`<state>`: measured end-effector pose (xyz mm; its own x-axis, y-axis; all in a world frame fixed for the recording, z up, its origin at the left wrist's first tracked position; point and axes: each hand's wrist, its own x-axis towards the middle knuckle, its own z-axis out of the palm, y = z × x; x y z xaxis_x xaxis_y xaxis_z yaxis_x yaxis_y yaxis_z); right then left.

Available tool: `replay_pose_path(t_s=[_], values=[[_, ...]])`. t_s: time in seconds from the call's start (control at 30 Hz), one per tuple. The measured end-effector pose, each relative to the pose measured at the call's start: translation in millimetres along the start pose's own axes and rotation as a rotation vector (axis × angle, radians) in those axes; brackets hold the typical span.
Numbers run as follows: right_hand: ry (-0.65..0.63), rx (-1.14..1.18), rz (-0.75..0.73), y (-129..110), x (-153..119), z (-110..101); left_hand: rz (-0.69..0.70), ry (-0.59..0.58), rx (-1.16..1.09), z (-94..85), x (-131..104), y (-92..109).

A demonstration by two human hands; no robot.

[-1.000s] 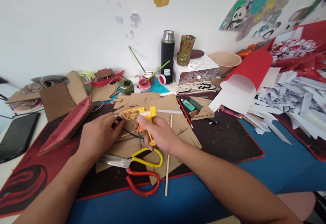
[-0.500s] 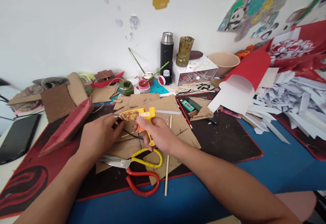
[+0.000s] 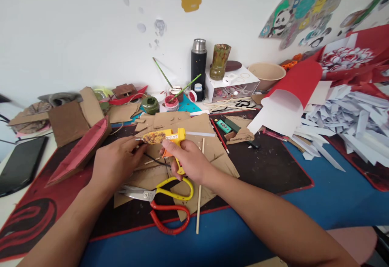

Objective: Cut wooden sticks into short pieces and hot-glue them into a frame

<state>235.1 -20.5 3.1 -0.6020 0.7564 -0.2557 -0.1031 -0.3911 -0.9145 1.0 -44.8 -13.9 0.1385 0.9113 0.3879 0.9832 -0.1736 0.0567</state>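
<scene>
My right hand (image 3: 191, 161) is wrapped round the handle of a yellow glue gun (image 3: 154, 136), whose nozzle points left. A translucent glue stick (image 3: 200, 133) sticks out of its back. My left hand (image 3: 117, 163) is closed near the nozzle, fingers pinched together; what they hold is too hidden to name. Beneath both hands lie cardboard pieces (image 3: 225, 162) on a dark mat. Scissors (image 3: 147, 195) with one yellow and one red handle lie in front of my hands, beside a thin wooden stick (image 3: 199, 206).
A pink-lined cardboard boat (image 3: 80, 151) and black phone (image 3: 22, 165) lie left. Behind are paint jars (image 3: 150, 105), a black thermos (image 3: 198, 64) and a white box (image 3: 232, 86). A red paper roll (image 3: 300, 80) and white paper strips (image 3: 337, 111) are right.
My left fingers have shifted slightly near the nozzle. The glue gun stays almost where it was in my right hand.
</scene>
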Motion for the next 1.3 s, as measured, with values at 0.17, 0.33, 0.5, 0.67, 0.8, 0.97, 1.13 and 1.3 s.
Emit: replay_pose_path(t_s=[0.17,0.33,0.5,0.67,0.8,0.97,1.13,1.3], values=[[0.015,-0.003,0.008,0,0,0,-0.009,-0.012,-0.013,-0.3,0,0],[0.012,-0.001,0.006,2,0,0,-0.047,-0.043,-0.034,-1.4,0,1],[0.008,-0.005,-0.001,2,0,-1,-0.085,-0.063,-0.035,-4.1,0,4],[0.009,-0.005,-0.034,3,1,-3,-0.103,-0.010,-0.075,-11.9,-2,0],[0.038,0.033,-0.060,2,1,-5,-0.185,0.012,-0.092,-16.9,-5,-7],[0.056,0.037,-0.074,2,1,-4,-0.274,-0.012,-0.104,-16.9,-8,-12],[0.068,0.035,-0.047,3,1,-4,-0.331,-0.067,-0.128,-16.9,-8,-12],[0.093,0.031,-0.082,1,1,-6,-0.347,-0.043,-0.168,-16.8,-8,-14]])
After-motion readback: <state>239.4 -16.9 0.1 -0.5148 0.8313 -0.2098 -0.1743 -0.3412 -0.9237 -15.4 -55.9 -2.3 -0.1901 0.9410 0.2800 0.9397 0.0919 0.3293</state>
